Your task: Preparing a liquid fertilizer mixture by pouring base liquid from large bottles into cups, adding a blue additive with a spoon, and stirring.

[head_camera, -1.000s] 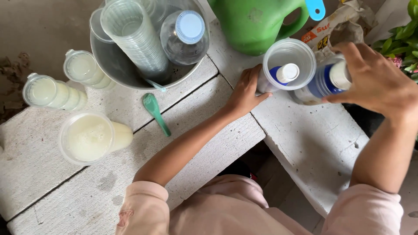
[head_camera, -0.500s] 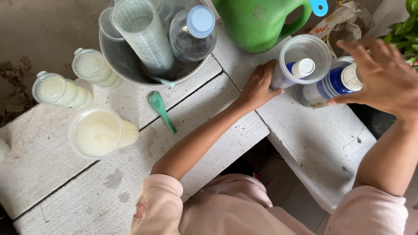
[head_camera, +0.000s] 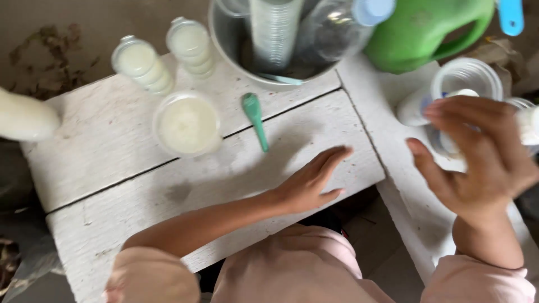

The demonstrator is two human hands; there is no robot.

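My left hand rests flat on the white wooden table, fingers together, holding nothing. My right hand hovers with fingers spread over a clear plastic cup that has a small white bottle with a blue label in it. A second bottle is partly hidden behind that hand. A green spoon lies on the table beyond my left hand.
A lidded cup of pale liquid stands left of the spoon, with three more pale-filled containers further left and back. A metal bowl holds stacked clear cups and a bottle. A green watering can stands behind.
My left hand has left the cup and slid back onto the table. My right hand has let go of the blue-labelled bottle and opened above the cup. The camera moved right.
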